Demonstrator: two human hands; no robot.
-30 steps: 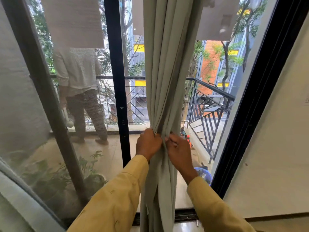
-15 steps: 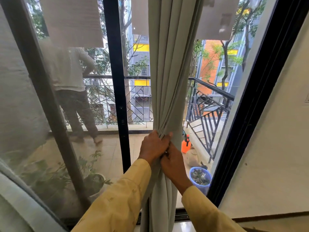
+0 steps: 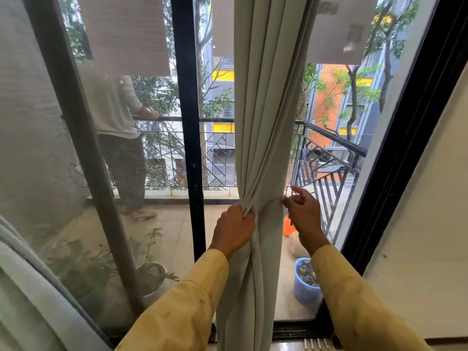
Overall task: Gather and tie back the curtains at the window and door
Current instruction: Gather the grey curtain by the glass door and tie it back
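A pale grey-green curtain [image 3: 263, 110] hangs in front of the glass balcony door, bunched at waist height. My left hand [image 3: 234, 228] grips the gathered folds on their left side. My right hand [image 3: 304, 214] is at the curtain's right edge, where its thumb and a fingertip pinch the fabric while the index finger sticks up. The cloth lies flat and taut between the two hands. Below the hands the curtain falls in loose folds to the door track. Both sleeves are yellow.
A black door frame post [image 3: 187, 122] stands left of the curtain, and a white wall [image 3: 417, 224] is on the right. A second pale curtain [image 3: 25, 287] fills the lower left. Outside are a person [image 3: 116, 122], potted plants [image 3: 83, 264], a blue pot [image 3: 306, 282] and a railing [image 3: 329, 143].
My right hand has left the bunch and moved right to the curtain's edge, spreading the cloth. My left hand keeps its grip. The person outside stepped to the railing.
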